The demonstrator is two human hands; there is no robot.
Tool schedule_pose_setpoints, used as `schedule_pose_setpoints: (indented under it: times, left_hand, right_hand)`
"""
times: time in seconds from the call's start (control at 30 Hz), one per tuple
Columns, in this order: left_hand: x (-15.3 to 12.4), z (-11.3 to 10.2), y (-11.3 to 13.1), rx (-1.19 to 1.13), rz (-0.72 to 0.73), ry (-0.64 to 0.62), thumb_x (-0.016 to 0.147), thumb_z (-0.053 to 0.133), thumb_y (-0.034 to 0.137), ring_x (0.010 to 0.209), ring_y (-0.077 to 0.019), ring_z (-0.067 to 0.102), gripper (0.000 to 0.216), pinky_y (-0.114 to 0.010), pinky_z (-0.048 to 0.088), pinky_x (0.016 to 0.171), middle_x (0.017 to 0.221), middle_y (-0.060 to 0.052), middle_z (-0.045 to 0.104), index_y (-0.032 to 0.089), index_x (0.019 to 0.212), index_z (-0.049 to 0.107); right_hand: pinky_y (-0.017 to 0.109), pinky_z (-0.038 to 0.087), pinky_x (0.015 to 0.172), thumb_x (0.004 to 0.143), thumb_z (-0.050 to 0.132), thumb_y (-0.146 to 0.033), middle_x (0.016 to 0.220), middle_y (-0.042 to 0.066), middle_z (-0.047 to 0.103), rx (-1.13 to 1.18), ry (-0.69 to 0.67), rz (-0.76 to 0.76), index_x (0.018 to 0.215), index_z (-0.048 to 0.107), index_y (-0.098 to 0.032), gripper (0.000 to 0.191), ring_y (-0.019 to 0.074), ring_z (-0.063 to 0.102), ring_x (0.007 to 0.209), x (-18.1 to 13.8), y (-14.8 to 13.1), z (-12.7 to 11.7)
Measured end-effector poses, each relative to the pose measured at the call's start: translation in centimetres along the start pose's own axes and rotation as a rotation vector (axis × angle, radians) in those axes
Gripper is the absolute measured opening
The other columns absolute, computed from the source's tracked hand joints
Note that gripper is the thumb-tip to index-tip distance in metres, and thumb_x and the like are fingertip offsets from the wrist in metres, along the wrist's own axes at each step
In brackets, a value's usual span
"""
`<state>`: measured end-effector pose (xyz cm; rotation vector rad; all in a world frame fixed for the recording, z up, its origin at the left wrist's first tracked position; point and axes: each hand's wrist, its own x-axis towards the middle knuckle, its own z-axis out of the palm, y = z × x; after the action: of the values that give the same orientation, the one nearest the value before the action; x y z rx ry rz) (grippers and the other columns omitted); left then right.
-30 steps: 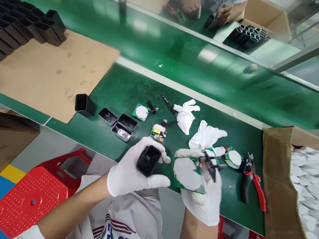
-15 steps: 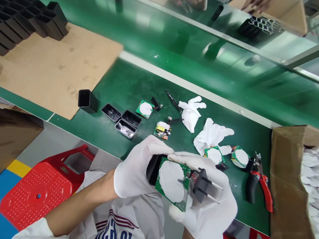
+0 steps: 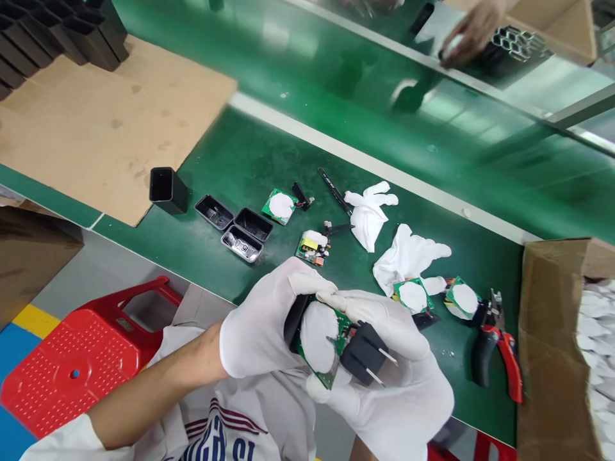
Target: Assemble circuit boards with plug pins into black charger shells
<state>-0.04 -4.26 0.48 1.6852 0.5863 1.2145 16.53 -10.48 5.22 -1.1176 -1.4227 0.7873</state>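
A black housing [image 3: 292, 318] is gripped in the gloved left hand [image 3: 259, 326], fingers curled around it. The circuit board [image 3: 321, 338] — its plug cap [image 3: 364, 354] attached — is pinched by the right hand [image 3: 394, 378], thumb beneath, forefinger along the top. The board's near end seems entered into the housing mouth, though that is partly hidden.

Both gloved hands meet at chest height, left hand [image 3: 259, 326] curled shut, right hand [image 3: 403, 378] cupped beneath, fingers closed.

Factory assembly line, electronics. Green-matted table [image 3: 230, 173] flanked by conveyor belt [image 3: 365, 83]. Circuit boards [image 3: 281, 206], black plastic housings [image 3: 243, 234], pliers [image 3: 500, 355], spare gloves [image 3: 408, 256] scattered. Housings stacked on cardboard sheet [image 3: 110, 121]. Another worker's hand [image 3: 473, 32] seen opposite.
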Motion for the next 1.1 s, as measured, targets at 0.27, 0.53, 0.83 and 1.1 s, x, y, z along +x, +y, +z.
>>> schedule_pose_setpoints:
  times: [0.27,0.53,0.83,1.1]
  left_hand:
    - [-0.06,-0.06,-0.15,-0.011,-0.011,0.005,0.084,0.097,0.043,0.101,-0.023,0.072,0.062,-0.036,0.062,0.088,0.115,-0.005,0.068,0.029,0.132,0.06]
    - [-0.15,0.05,-0.19,-0.009,-0.018,0.008,0.087,0.093,0.043,0.101,-0.0222,0.071,0.058,-0.036,0.062,0.09,0.117,-0.005,0.068,0.029,0.133,0.059]
    - [-0.21,0.27,-0.25,-0.053,-0.076,0.029,0.086,0.093,0.051,0.1,-0.0237,0.072,0.059,-0.04,0.063,0.091,0.116,-0.005,0.066,0.029,0.13,0.059]
    - [-0.54,0.39,-0.32,-0.049,-0.131,0.024,0.077,0.1,0.041,0.099,-0.0233,0.072,0.068,-0.04,0.062,0.091,0.117,-0.004,0.066,0.029,0.129,0.058]
  right_hand:
    - [0.045,0.07,0.1,0.082,0.101,-0.033,0.123,0.006,0.079,-0.116,-0.017,0.01,0.138,0.076,-0.027,0.062,0.0288,0.075,0.119,-0.19,-0.1,-0.09]
    - [0.047,0.067,0.1,0.079,0.104,-0.035,0.121,0.004,0.078,-0.209,0.004,-0.06,0.143,0.072,-0.032,0.072,0.0293,0.074,0.118,0.25,0.13,0.23]
    - [0.047,0.066,0.1,0.078,0.104,-0.038,0.123,0.005,0.078,-0.246,0.009,0.005,0.139,0.073,-0.033,0.069,0.0309,0.073,0.119,0.12,0.33,0.17]
    - [0.051,0.065,0.104,0.084,0.099,-0.036,0.127,0.006,0.074,-0.277,-0.002,0.036,0.138,0.072,-0.032,0.06,0.0314,0.071,0.122,-0.03,0.54,0.51]
